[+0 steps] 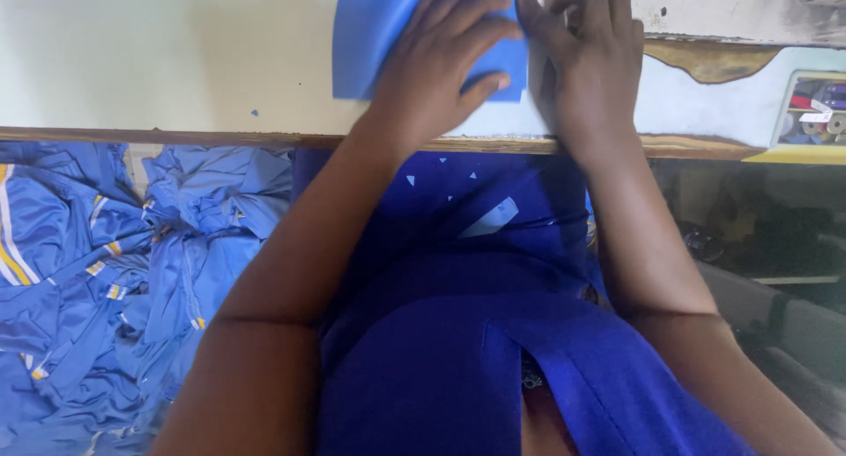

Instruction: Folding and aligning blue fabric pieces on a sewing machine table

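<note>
Below the fingers, a heap of blue garments (106,289) lies on the floor. Left hand (445,64) lies flat, fingers spread, pinning a blue cloth (370,33) to the table (159,59), likely to hold its fold. Right hand (592,59), fingers curled, presses the cloth's edge. Right of the fingers: chipped tabletop, thread tray (815,112).

Left hand (445,59) flat on blue fabric piece (374,33), right hand (595,55) curled beside it on pale table (159,59).
</note>
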